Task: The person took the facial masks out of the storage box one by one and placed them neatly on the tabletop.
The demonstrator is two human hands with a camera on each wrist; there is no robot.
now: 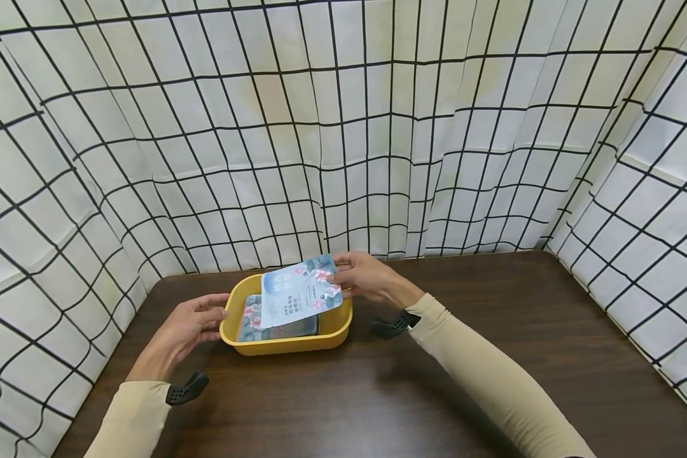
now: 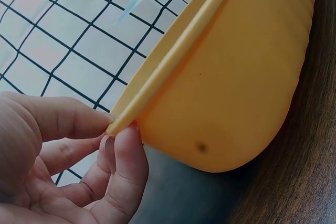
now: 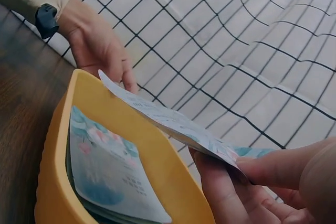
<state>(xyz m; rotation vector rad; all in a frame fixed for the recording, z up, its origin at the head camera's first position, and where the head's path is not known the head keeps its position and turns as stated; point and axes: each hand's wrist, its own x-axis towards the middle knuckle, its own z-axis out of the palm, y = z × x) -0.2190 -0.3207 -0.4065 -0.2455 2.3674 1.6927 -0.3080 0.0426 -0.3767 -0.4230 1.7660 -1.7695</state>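
A yellow plastic basket (image 1: 289, 347) stands on the table with flat floral packets (image 1: 252, 324) lying inside it. My left hand (image 1: 190, 327) pinches the basket's left rim between thumb and fingers, as the left wrist view shows up close (image 2: 79, 156). Over the basket, my right hand (image 1: 369, 278) pinches the right edge of a light blue sachet (image 1: 298, 292) printed with pink flowers and dark lettering. In the right wrist view that sachet (image 3: 173, 121) is tilted above the packets (image 3: 105, 166), its near corner between thumb and fingers.
The dark brown wooden table (image 1: 492, 343) spreads out to the right and in front of the basket. White curtains (image 1: 372, 140) with a black grid hang behind it and along both sides. Each wrist wears a black band (image 1: 395, 324).
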